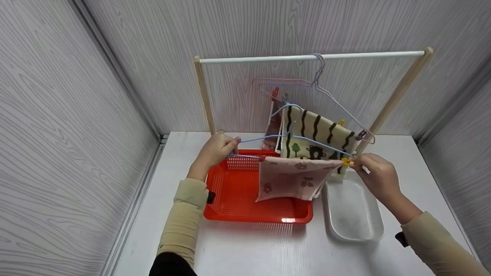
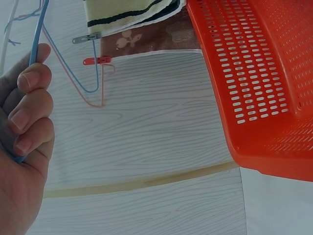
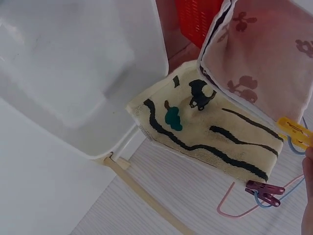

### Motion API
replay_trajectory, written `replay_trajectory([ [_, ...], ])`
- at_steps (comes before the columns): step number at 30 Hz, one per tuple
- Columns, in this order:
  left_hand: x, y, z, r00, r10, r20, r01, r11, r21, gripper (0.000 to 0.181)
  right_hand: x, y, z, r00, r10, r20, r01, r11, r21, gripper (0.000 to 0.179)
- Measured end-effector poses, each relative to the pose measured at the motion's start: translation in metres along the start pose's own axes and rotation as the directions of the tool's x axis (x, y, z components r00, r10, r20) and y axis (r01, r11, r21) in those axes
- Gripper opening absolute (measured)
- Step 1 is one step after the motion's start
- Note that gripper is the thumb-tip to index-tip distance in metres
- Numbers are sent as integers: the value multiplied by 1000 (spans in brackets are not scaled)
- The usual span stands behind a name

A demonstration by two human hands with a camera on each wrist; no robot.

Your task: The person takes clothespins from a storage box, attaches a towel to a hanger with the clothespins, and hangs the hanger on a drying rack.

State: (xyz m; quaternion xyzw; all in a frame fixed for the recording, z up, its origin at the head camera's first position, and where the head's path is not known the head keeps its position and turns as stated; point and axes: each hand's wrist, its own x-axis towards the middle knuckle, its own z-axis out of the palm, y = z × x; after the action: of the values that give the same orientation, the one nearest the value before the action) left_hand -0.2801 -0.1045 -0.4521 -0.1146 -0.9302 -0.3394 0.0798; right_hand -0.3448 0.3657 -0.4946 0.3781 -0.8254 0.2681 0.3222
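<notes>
My left hand (image 1: 219,149) grips the left end of a blue wire hanger (image 1: 270,136), its fingers curled round the wire in the left wrist view. From this hanger hangs a pink towel (image 1: 298,178) with darker flower prints. A red clothespin (image 1: 262,158) clips the towel's left corner to the lower wire. At the right corner sits a yellow clothespin (image 1: 347,162), pinched by my right hand (image 1: 378,175); only the edge of that hand shows in the right wrist view, beside the yellow clothespin (image 3: 295,132).
Behind, pink and blue hangers (image 1: 317,76) on the rack's white bar (image 1: 259,59) carry a cream striped towel (image 1: 316,131) and a brown towel (image 2: 151,38). Below stand a red basket (image 1: 240,218) and, to its right, a white tray (image 1: 375,231). A maroon clothespin (image 3: 264,192) holds the striped towel.
</notes>
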Motion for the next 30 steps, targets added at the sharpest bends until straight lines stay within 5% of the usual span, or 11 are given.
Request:
replay_trajectory([
  [8, -3, -1, -1, 999, 22, -28, -22, 1000, 6, 59, -1, -2, 2, 1000, 15, 18, -15, 1000, 17, 38],
  [16, -3, -2, 0, 999, 34, -23, -33, 999, 4, 104, 0, -2, 7, 999, 38, -1, -38, 998, 45, 39],
  [23, -2, -1, 3, 999, 39, -16, -38, 999, 3, 56, 0, -2, 11, 998, 59, 1, -59, 995, 84, 41],
  [30, -1, -2, 3, 1000, 25, -4, -25, 1000, -16, 57, 4, -4, 16, 993, 122, 10, -122, 985, 120, 40],
])
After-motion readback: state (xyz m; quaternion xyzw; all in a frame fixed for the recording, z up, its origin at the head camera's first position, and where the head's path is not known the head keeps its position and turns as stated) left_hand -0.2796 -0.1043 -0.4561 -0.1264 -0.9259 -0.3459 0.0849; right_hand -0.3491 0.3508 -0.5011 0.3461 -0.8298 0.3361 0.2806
